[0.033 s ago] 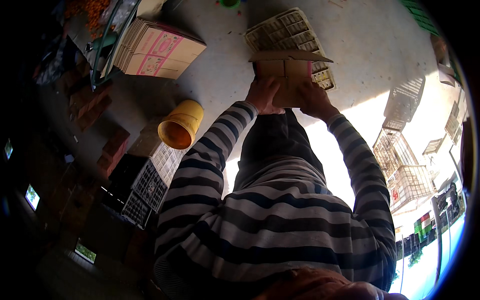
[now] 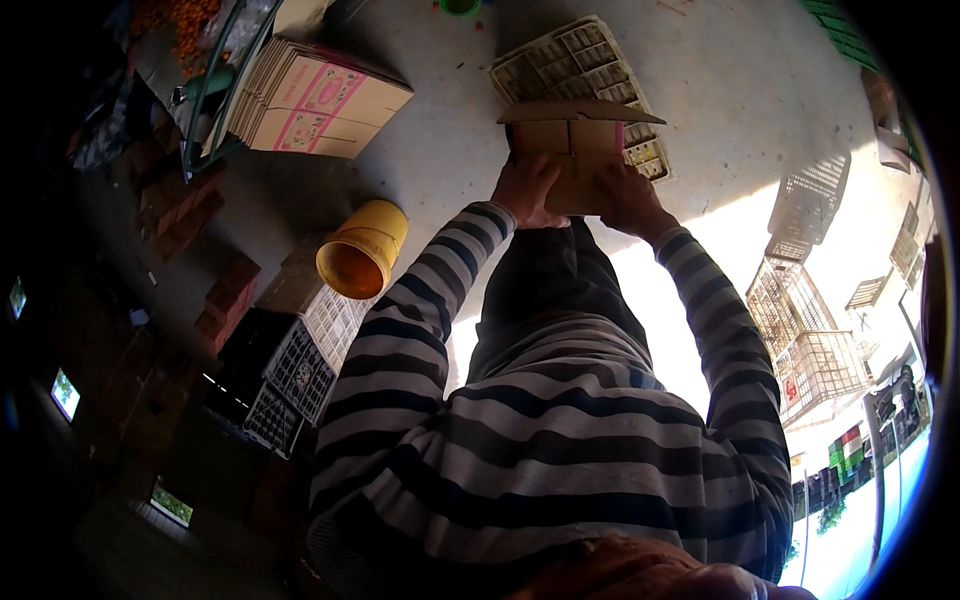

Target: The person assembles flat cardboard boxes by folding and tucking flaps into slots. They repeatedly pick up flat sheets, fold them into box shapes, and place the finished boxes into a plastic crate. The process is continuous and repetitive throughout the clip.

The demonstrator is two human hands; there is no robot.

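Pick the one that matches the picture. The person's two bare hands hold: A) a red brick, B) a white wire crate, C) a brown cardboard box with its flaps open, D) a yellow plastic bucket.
C: both the left hand and the right hand grip the brown cardboard box, while the yellow plastic bucket lies apart on its side.

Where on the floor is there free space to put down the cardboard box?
Both hands, left hand and right hand, hold the cardboard box. Bare concrete lies between the stack of flat cartons and the grid tray. Crowded around the yellow bucket and the crates.
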